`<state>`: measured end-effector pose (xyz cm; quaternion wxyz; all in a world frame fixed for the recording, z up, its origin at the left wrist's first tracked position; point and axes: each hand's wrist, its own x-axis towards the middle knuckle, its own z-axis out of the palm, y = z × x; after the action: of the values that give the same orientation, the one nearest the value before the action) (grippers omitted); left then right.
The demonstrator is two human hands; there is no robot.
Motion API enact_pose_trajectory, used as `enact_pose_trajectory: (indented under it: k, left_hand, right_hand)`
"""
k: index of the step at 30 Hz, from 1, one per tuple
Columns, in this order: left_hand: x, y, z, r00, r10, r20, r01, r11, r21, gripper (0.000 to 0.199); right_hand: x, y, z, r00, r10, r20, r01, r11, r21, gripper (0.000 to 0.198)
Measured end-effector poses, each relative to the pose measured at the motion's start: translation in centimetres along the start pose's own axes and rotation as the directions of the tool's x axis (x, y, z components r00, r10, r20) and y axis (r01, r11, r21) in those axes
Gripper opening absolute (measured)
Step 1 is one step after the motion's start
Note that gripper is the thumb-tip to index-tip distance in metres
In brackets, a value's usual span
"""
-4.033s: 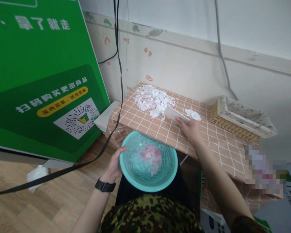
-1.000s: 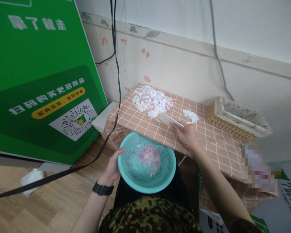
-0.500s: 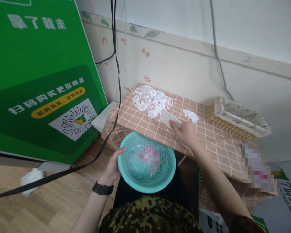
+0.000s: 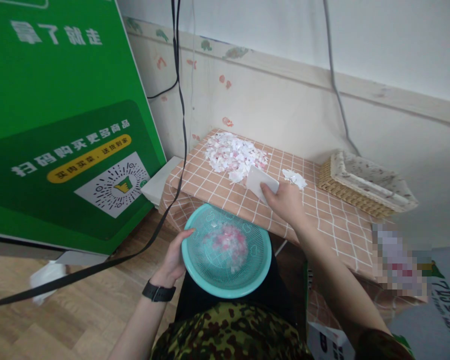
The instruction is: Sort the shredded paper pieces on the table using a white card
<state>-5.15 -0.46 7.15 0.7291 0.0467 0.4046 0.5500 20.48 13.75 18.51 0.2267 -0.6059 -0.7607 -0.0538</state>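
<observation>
My left hand (image 4: 176, 256) grips the left rim of a round turquoise colander (image 4: 264, 260), held below the table's front edge, thumb over the rim. Pink and white scraps (image 4: 230, 246) lie in its bottom. In my right hand (image 4: 285, 201) is a flat white scraper-like card (image 4: 258, 181), pinched with the thumb on top. Its far edge is close to a large pile of torn white and pink paper scraps (image 4: 234, 152) on the checked tablecloth (image 4: 213, 194). A smaller heap of white scraps (image 4: 294, 178) lies just beyond my right hand.
A cloth-lined wicker basket (image 4: 367, 187) sits at the table's right end. On the left stands a big green cabinet (image 4: 60, 90) with white lettering. A black strap (image 4: 182, 125) hangs across the left side. Behind the table is a wall (image 4: 277, 115).
The card in my right hand has shifted very slightly left and tilted a little. My left hand and the colander stay almost where they were.
</observation>
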Motion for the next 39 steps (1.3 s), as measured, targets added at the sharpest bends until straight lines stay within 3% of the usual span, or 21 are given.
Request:
enact_pose_trajectory:
  k: [4, 10, 15, 22, 30, 34, 39]
  left_hand:
    - [0.1, 0.0, 0.2, 1.000, -0.006, -0.008, 0.006, 1.000, -0.005, 0.016]
    - [0.1, -0.1, 0.2, 0.998, -0.006, -0.064, 0.004, 0.999, -0.033, 0.014]
    - [0.1, -0.1, 0.0, 0.998, -0.009, -0.055, 0.007, 0.999, -0.037, 0.014]
    - [0.2, -0.1, -0.1, 0.999, -0.013, -0.030, 0.012, 0.999, -0.036, 0.015]
    - [0.2, 0.0, 0.1, 1.000, -0.013, -0.023, 0.012, 0.999, -0.033, 0.015]
    - [0.2, -0.1, 0.1, 1.000, 0.007, -0.024, -0.008, 0.999, -0.035, 0.014]
    - [0.1, 0.1, -0.2, 1.000, -0.013, -0.013, 0.013, 1.000, 0.000, 0.017]
  right_hand:
    - [0.7, -0.2, -0.9, 0.999, -0.042, -0.003, 0.041, 0.996, -0.078, 0.046]
    - [0.8, -0.4, -1.3, 0.995, -0.034, 0.092, 0.047, 0.988, -0.149, 0.046]
    - [0.7, 0.2, -1.6, 0.996, -0.076, 0.049, 0.084, 0.977, -0.197, 0.043]
    - [0.0, 0.8, -1.5, 0.992, -0.099, 0.084, 0.111, 0.981, -0.160, 0.048]
    - [-1.4, 1.0, -1.5, 0.997, -0.072, -0.019, 0.069, 0.990, -0.125, 0.044]
    - [-2.3, 0.9, -0.2, 0.998, 0.000, -0.063, -0.003, 0.999, -0.053, 0.048]
    - [-3.2, 0.8, 1.8, 0.998, 0.014, -0.068, -0.009, 0.997, 0.070, 0.044]
